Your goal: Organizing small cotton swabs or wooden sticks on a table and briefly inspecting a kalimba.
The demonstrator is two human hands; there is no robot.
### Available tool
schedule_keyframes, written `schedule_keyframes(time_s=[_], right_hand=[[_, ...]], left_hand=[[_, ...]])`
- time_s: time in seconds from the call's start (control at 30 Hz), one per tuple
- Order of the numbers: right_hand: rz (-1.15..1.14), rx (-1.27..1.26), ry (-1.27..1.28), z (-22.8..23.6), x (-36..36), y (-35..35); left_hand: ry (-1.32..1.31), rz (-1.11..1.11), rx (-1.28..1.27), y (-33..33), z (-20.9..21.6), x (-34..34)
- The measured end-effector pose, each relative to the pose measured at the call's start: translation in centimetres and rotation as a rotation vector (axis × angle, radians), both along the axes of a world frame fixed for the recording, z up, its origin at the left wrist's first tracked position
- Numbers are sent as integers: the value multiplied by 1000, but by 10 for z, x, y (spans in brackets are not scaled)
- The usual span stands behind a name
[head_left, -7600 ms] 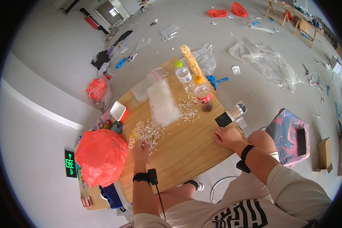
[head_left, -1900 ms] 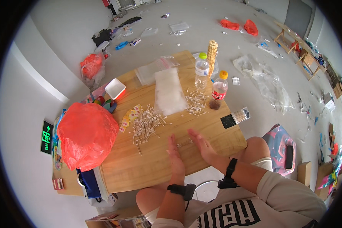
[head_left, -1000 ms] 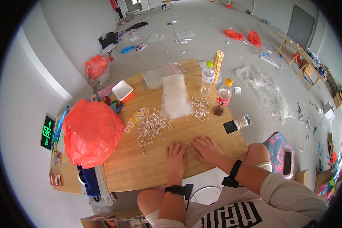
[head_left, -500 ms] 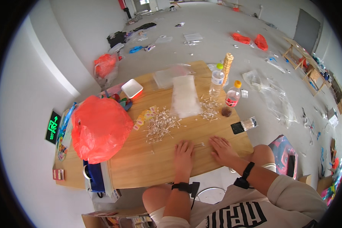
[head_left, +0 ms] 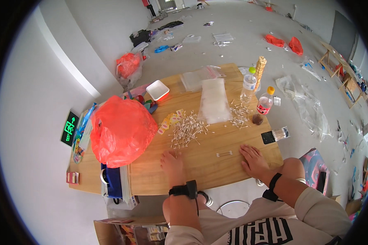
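My left hand (head_left: 171, 165) is low over the wooden table (head_left: 200, 171), fingers extended beside a stray cotton swab (head_left: 176, 152) at the near edge of the swab pile (head_left: 188, 130). Whether the fingertips touch that swab is hard to make out. My right hand (head_left: 254, 160) lies flat with its fingers spread, holding nothing. Between the hands is a short, neat row of cotton swabs (head_left: 224, 154). A smaller scatter of swabs (head_left: 240, 115) lies farther right, next to a stack of clear plastic bags (head_left: 214, 102). Yellow printed slips (head_left: 170, 121) border the main pile.
A bulging red plastic bag (head_left: 122, 132) covers the table's left side, with a white-and-red tub (head_left: 158, 90) behind it. Along the right edge stand a clear bottle (head_left: 248, 87), a cola bottle (head_left: 265, 105) and a pack of swabs (head_left: 276, 135). Plastic sheeting (head_left: 308, 110) litters the floor.
My left hand has moved left, away from the swab row to the stray swab near the pile. My right hand stays flat on the table. The view has shifted slightly.
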State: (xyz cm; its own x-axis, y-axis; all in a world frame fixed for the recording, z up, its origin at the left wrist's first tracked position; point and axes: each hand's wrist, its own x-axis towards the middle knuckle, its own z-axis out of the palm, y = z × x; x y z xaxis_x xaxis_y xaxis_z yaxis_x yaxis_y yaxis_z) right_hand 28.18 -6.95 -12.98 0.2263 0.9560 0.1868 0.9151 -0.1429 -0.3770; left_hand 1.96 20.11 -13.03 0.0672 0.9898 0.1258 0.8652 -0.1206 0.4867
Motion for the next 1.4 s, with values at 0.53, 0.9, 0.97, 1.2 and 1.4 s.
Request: schedule_keyframes(time_s=[0.53,0.9,0.97,1.2,1.4], right_hand=[[7,36,-6,11,-6,4],[10,45,-25,8,-3,3],[16,50,-25,10,-6,6],[8,-48,1,9,-2,2],[5,-41,5,11,-3,2]], left_hand=[[232,-205,-200,26,-6,-23],[-105,-432,-250,35,11,-65],[-113,-409,-134,39,1,-75],[-203,-443,-248,19,10,-30],[-18,-485,-206,12,2,-18]])
